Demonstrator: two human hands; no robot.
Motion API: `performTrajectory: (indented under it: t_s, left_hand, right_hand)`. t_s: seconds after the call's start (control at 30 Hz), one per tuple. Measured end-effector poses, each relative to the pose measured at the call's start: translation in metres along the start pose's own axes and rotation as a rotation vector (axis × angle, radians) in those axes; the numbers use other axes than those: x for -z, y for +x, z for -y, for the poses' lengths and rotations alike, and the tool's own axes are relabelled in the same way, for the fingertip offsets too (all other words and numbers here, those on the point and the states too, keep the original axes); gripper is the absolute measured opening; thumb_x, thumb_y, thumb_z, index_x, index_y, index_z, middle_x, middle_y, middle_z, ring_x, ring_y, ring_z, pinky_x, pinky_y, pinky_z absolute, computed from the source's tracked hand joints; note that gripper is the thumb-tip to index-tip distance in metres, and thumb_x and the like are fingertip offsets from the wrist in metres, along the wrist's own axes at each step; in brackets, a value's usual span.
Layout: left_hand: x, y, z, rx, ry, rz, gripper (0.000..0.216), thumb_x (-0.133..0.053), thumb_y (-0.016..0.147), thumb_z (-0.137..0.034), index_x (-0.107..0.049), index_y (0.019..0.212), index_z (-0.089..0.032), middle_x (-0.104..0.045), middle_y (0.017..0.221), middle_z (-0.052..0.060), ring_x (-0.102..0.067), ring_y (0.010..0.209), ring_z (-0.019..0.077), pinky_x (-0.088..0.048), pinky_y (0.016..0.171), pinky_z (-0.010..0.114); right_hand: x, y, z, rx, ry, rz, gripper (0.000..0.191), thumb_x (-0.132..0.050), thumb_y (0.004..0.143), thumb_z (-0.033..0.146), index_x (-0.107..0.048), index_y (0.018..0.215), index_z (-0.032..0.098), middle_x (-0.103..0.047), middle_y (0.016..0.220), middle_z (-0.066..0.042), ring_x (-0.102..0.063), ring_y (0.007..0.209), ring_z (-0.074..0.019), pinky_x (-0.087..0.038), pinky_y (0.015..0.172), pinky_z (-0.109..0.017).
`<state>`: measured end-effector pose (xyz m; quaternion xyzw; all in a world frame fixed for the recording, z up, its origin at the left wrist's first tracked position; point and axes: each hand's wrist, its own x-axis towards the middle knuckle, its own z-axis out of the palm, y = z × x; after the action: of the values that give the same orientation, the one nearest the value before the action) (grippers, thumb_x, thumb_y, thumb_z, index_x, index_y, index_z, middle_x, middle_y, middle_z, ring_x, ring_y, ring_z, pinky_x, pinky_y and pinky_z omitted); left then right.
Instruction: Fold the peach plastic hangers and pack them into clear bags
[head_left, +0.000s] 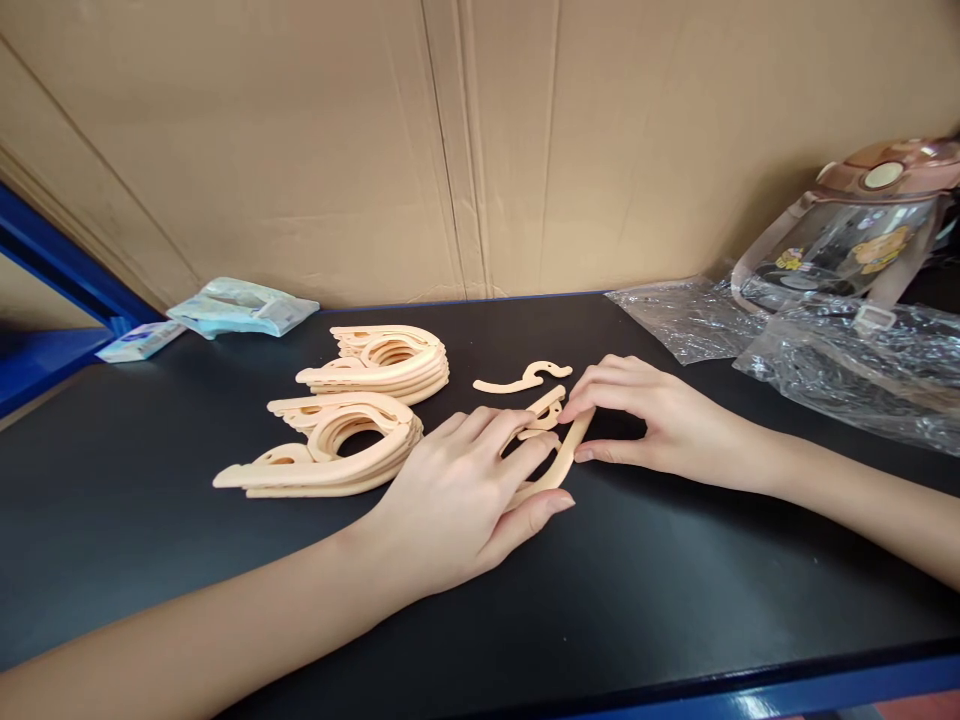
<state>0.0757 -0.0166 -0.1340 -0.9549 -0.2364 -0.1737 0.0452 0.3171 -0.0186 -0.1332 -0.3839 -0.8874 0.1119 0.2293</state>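
Note:
A peach plastic hanger piece (564, 452) lies on the black tabletop (150, 500) between my hands. My left hand (457, 500) rests on its near end, fingers laid over it and thumb at its lower tip. My right hand (660, 420) pinches its far end between thumb and fingers. A small loose hook piece (523, 379) lies just beyond. Two stacks of the same curved peach pieces sit to the left, one nearer (330, 450) and one farther (382, 362).
Crinkled clear plastic bags (847, 370) and a clear bottle with a pink lid (847, 240) lie at the right. Light-blue packets (240, 306) sit at the back left by a blue frame rail (60, 270). A cardboard wall stands behind.

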Motion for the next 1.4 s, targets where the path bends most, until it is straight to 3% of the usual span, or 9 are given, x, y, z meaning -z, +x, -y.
performTrajectory:
  t_s: [0.2, 0.33, 0.43, 0.53, 0.63, 0.8, 1.07, 1.27, 1.4]
  left_hand:
    - [0.0, 0.001, 0.0, 0.007, 0.01, -0.009, 0.042, -0.035, 0.1, -0.043, -0.065, 0.112, -0.015, -0.064, 0.118, 0.01, -0.061, 0.101, 0.0258, -0.048, 0.08, 0.039]
    - [-0.001, 0.0, -0.001, 0.065, 0.038, 0.002, 0.045, -0.034, 0.099, -0.045, -0.066, 0.107, -0.014, -0.063, 0.12, 0.012, -0.061, 0.101, 0.0285, -0.049, 0.08, 0.042]
    - [-0.001, 0.0, -0.002, 0.094, 0.072, -0.014, 0.045, -0.036, 0.098, -0.046, -0.066, 0.106, -0.013, -0.064, 0.117, 0.013, -0.061, 0.099, 0.0297, -0.05, 0.079, 0.044]
    - [-0.001, 0.0, -0.003, 0.096, 0.104, -0.031, 0.045, -0.038, 0.097, -0.047, -0.066, 0.105, -0.011, -0.065, 0.115, 0.015, -0.061, 0.1, 0.0311, -0.051, 0.079, 0.044]
    - [0.0, 0.001, -0.003, 0.005, 0.121, -0.023, 0.047, -0.037, 0.098, -0.046, -0.065, 0.113, -0.01, -0.061, 0.124, 0.017, -0.057, 0.112, 0.0329, -0.05, 0.087, 0.045]
    - [0.0, 0.001, -0.002, -0.065, 0.083, 0.044, 0.049, -0.033, 0.1, -0.043, -0.061, 0.122, -0.01, -0.057, 0.131, 0.018, -0.051, 0.124, 0.0324, -0.048, 0.096, 0.045]
    - [0.0, 0.0, -0.001, -0.017, 0.063, 0.06, 0.047, -0.035, 0.1, -0.042, -0.061, 0.121, -0.008, -0.06, 0.126, 0.017, -0.056, 0.116, 0.0304, -0.051, 0.091, 0.043]
    - [0.0, 0.0, -0.003, 0.075, 0.066, 0.041, 0.045, -0.038, 0.099, -0.041, -0.062, 0.116, -0.007, -0.06, 0.126, 0.018, -0.055, 0.117, 0.0309, -0.052, 0.089, 0.044]
    - [0.0, 0.001, -0.003, 0.123, 0.06, 0.04, 0.044, -0.041, 0.098, -0.04, -0.061, 0.116, -0.006, -0.058, 0.128, 0.018, -0.055, 0.118, 0.0314, -0.052, 0.091, 0.046]
  right_hand:
    - [0.001, -0.002, 0.003, 0.029, 0.002, 0.009, 0.015, -0.066, 0.085, 0.035, -0.062, 0.087, 0.021, -0.065, 0.089, -0.001, -0.054, 0.087, -0.0168, -0.037, 0.083, -0.033]
    - [0.002, -0.002, 0.009, 0.02, 0.185, 0.071, 0.02, -0.069, 0.083, 0.039, -0.065, 0.088, 0.021, -0.065, 0.08, 0.001, -0.056, 0.081, -0.0153, -0.041, 0.079, -0.03]
    - [0.002, -0.001, 0.014, -0.01, 0.294, 0.053, 0.019, -0.06, 0.09, 0.038, -0.065, 0.091, 0.02, -0.066, 0.077, 0.001, -0.059, 0.075, -0.0131, -0.045, 0.071, -0.026]
    - [0.004, -0.001, 0.01, 0.003, 0.15, -0.062, 0.022, -0.052, 0.095, 0.035, -0.066, 0.104, 0.02, -0.069, 0.101, -0.004, -0.061, 0.095, -0.0164, -0.047, 0.084, -0.03]
    - [0.003, -0.003, -0.001, 0.004, -0.084, -0.069, 0.038, -0.049, 0.096, 0.036, -0.054, 0.131, 0.022, -0.055, 0.138, -0.007, -0.047, 0.128, -0.0219, -0.035, 0.107, -0.041]
    - [-0.002, -0.005, -0.011, -0.092, -0.206, 0.058, 0.055, -0.039, 0.098, 0.046, -0.034, 0.147, 0.021, -0.042, 0.15, -0.007, -0.035, 0.139, -0.0232, -0.03, 0.113, -0.046]
    - [-0.001, -0.003, -0.007, -0.198, -0.393, -0.089, 0.051, -0.038, 0.097, 0.048, -0.051, 0.133, 0.015, -0.064, 0.125, -0.014, -0.057, 0.115, -0.0296, -0.041, 0.098, -0.049]
    - [0.008, -0.003, -0.001, -0.217, -0.432, -0.261, 0.031, -0.044, 0.096, 0.038, -0.066, 0.104, 0.018, -0.072, 0.075, -0.005, -0.066, 0.082, -0.0246, -0.043, 0.087, -0.043]
    - [0.012, -0.003, 0.001, -0.114, -0.383, -0.297, 0.024, -0.045, 0.096, 0.027, -0.066, 0.101, 0.018, -0.072, 0.087, -0.006, -0.064, 0.079, -0.0211, -0.046, 0.081, -0.039]
